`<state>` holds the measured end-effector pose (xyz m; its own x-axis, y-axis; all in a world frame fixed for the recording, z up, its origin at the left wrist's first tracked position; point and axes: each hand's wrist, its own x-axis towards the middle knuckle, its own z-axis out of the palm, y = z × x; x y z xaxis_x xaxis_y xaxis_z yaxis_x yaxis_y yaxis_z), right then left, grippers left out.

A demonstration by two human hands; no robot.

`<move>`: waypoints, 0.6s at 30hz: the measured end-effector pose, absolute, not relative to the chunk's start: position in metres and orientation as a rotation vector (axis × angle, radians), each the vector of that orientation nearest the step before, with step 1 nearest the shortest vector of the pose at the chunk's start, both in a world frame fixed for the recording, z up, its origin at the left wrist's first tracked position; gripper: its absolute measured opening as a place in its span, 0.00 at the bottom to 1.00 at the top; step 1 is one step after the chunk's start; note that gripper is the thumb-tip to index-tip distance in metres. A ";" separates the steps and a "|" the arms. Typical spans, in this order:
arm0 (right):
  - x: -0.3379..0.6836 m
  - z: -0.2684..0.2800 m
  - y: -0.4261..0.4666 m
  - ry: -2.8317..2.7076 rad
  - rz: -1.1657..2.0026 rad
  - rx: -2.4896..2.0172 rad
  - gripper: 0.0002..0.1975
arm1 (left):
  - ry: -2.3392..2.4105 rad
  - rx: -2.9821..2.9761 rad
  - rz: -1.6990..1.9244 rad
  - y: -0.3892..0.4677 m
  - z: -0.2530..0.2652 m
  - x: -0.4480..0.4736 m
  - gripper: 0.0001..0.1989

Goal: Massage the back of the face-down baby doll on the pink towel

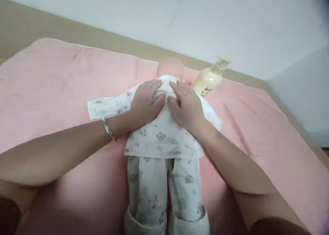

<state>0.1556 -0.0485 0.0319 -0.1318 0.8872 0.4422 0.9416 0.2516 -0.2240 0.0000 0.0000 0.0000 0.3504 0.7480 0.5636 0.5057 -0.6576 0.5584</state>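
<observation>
A baby doll (164, 142) lies with its bald head (170, 67) toward the wall, seemingly face down. It wears a white long-sleeved top with small animal prints and matching trousers (151, 190) with turned-up cuffs. My left hand (147, 99) rests flat on the left of its upper back, fingers pointing up toward the neck. On the other side of the back lies my right hand (187, 106), fingers extended over the cloth. Both thumbs almost meet at the middle. Neither hand grasps anything. The doll's own hands do not show.
Under the doll spreads a pink sheet (51, 91). A cream pump bottle (209, 76) with a cartoon print lies tilted right of the doll's head. Beyond the sheet runs a beige border (102, 33) against a white wall (205, 22); another wall stands at right.
</observation>
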 end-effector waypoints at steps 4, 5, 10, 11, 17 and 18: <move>0.155 0.032 -0.049 -2.028 -0.146 -1.675 0.26 | 1.128 2.326 1.210 0.000 0.001 0.002 0.26; 0.155 0.032 -0.049 -2.022 -0.142 -1.681 0.26 | 1.129 2.324 1.214 0.000 0.001 0.002 0.26; 0.155 0.033 -0.049 -2.021 -0.122 -1.693 0.26 | 1.110 2.325 1.221 0.000 -0.001 0.001 0.24; 0.155 0.034 -0.049 -2.023 -0.119 -1.694 0.26 | 1.106 2.322 1.226 0.000 -0.001 0.001 0.24; 0.154 0.036 -0.050 -2.029 -0.119 -1.708 0.27 | 1.093 2.311 1.245 0.000 -0.001 0.001 0.24; 0.154 0.036 -0.050 -2.028 -0.120 -1.713 0.27 | 1.098 2.308 1.241 0.000 -0.001 0.001 0.24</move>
